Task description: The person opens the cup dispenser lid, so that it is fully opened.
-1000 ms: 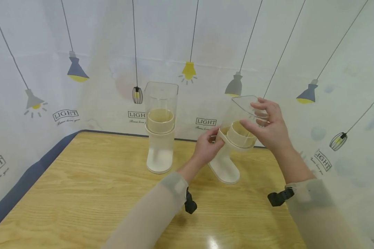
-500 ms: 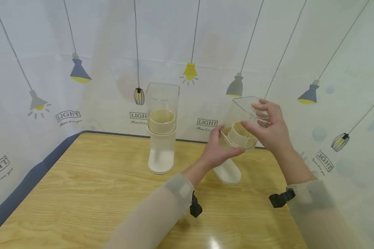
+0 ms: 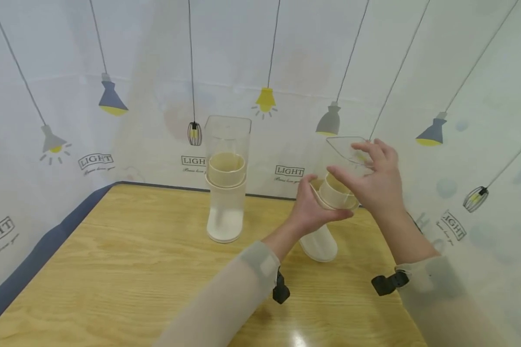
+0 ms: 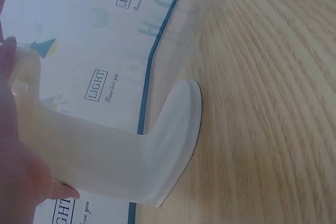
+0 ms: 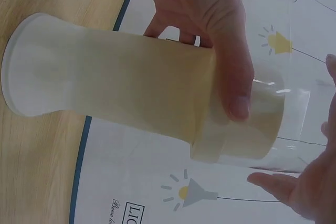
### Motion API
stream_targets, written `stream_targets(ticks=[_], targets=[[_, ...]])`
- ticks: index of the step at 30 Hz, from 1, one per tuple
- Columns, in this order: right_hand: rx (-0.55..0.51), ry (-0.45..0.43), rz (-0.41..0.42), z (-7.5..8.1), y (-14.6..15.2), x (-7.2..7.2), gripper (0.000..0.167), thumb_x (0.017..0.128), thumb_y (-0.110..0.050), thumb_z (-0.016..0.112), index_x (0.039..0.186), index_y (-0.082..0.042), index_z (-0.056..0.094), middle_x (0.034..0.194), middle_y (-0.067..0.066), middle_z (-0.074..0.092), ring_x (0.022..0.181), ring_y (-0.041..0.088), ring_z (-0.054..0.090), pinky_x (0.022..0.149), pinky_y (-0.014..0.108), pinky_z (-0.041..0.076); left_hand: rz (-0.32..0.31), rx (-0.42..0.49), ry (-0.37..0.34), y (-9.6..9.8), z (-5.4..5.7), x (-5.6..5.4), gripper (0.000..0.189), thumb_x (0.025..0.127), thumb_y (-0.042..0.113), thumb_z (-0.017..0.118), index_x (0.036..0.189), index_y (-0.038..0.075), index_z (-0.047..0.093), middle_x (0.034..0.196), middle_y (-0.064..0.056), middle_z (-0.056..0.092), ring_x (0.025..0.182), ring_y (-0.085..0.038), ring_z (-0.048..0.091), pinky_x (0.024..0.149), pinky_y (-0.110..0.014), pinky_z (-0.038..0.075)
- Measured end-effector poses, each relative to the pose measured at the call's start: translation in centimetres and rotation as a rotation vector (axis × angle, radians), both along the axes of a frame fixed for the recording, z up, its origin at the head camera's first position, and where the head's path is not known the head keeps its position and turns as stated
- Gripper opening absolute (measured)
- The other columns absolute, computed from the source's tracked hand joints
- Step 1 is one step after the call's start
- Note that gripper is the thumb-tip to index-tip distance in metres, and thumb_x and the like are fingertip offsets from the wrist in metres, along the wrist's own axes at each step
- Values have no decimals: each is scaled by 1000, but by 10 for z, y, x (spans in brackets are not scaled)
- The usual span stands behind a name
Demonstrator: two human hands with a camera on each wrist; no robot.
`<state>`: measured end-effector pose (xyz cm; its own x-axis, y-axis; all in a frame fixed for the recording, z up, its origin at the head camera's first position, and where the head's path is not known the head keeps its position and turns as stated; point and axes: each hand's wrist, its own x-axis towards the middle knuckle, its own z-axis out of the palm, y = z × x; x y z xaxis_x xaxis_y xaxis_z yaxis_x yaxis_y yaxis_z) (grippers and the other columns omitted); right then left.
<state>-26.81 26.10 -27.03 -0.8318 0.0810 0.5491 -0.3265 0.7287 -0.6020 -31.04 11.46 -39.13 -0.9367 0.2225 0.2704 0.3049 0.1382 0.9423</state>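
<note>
Container (image 3: 325, 212) sits tilted between both hands at the right rear of the counter (image 3: 134, 270), its flared white base (image 3: 319, 248) at or just above the wood; contact cannot be confirmed. Long axis leans up and to the right. Left hand (image 3: 312, 209) wraps the frosted body just below the beige collar (image 5: 236, 129). Right hand (image 3: 373, 178) grasps the clear upper section (image 3: 345, 149) with curled fingers. A second, upright container (image 3: 226, 178) stands well apart to the left.

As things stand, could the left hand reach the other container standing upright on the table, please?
Probably yes: the upright container stands apart to the left with bare table between, but the left hand grips the tilted container and must let go first.
</note>
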Motion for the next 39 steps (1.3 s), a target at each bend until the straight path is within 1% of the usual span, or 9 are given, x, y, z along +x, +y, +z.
stream_targets(ticks=[1,3,8,10,15,17,26,34,39], targets=[[-17,-4,-15,0,-2,0,79,84,-49,94,152,-24,63,179,14,28,161,43,40,120,74,43,3,-1,-1,0,0,0,127,72,49,103,167,24,23,157,-3,44,129,-15,54,111,-39,52],[-53,-17,-37,-1,-6,0,84,84,-52,93,157,-26,60,182,10,25,162,43,37,119,75,43,8,-2,-4,0,1,1,128,71,51,103,168,24,23,158,-3,44,130,-15,53,113,-40,52],[-100,-58,-69,0,-11,0,85,87,-60,88,161,-32,55,174,6,45,138,46,64,104,64,58,19,-10,-8,0,3,1,127,72,54,102,167,21,24,155,-3,45,127,-14,55,110,-38,53],[-95,-70,-83,2,-11,1,82,88,-63,85,160,-34,56,171,5,49,136,44,67,99,59,61,20,-23,-1,0,4,0,126,72,53,102,165,19,25,152,-3,47,124,-14,56,107,-36,54],[-92,-71,-108,3,-10,3,76,89,-66,82,156,-38,61,168,-1,53,132,37,71,86,33,58,15,-48,18,0,6,-2,124,73,51,102,164,16,25,148,-4,48,119,-13,58,103,-32,55],[-99,-79,-113,2,-10,3,75,88,-67,82,155,-40,62,167,-3,54,131,35,71,81,28,54,14,-52,18,-1,6,-1,124,73,50,102,164,16,25,147,-5,48,119,-13,58,102,-31,55],[-97,-92,-74,2,-11,3,75,90,-68,81,156,-37,61,168,-3,53,134,36,70,94,48,60,36,-41,19,-4,3,4,125,72,52,101,165,18,24,148,-3,47,120,-13,57,100,-31,56],[-229,-70,-75,-5,-21,6,106,80,-58,93,165,-34,36,168,16,34,137,38,58,111,58,53,86,-71,15,-3,4,8,125,71,53,102,164,20,25,148,-3,48,118,-14,57,99,-31,56],[-200,-18,-54,-10,-25,5,97,83,-54,94,159,-22,43,169,7,47,142,41,59,114,61,53,98,-79,21,-5,4,10,127,71,51,102,166,17,24,149,-5,47,121,-16,57,104,-34,56]])
